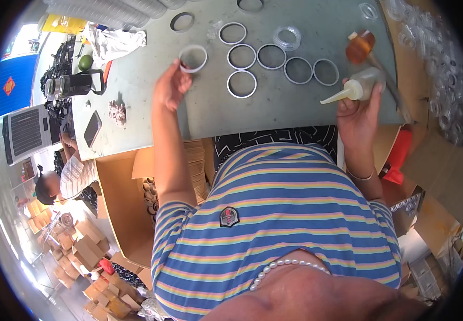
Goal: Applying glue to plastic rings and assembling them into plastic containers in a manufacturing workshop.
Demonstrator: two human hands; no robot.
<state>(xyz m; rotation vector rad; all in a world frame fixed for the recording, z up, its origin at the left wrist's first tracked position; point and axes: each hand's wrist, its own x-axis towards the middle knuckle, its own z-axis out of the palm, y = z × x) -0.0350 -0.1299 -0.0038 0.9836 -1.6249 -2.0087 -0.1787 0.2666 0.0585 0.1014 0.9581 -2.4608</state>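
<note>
My left hand (173, 85) pinches the near edge of a white ring (193, 59), tilted up off the table. In my right hand (361, 109) is a translucent squeeze bottle (368, 83), its long pale nozzle pointing left and slightly down. Between the hands, several white rings lie flat, one of them a nearer ring (241, 97) and another at the right (326, 84). A clear plastic ring (287, 38) lies behind them. Farther back are a darker grey ring (182, 22) and a second one (250, 5) at the far edge of view.
An amber bottle (361, 47) lies near the table's right side, beside a stick-like tool (389, 75). Clear rings (440, 80) pile up at the right. A phone (93, 128), a dark-strapped jar (73, 85) and a white cloth (116, 45) are at left. An open carton (116, 208) stands below the table edge.
</note>
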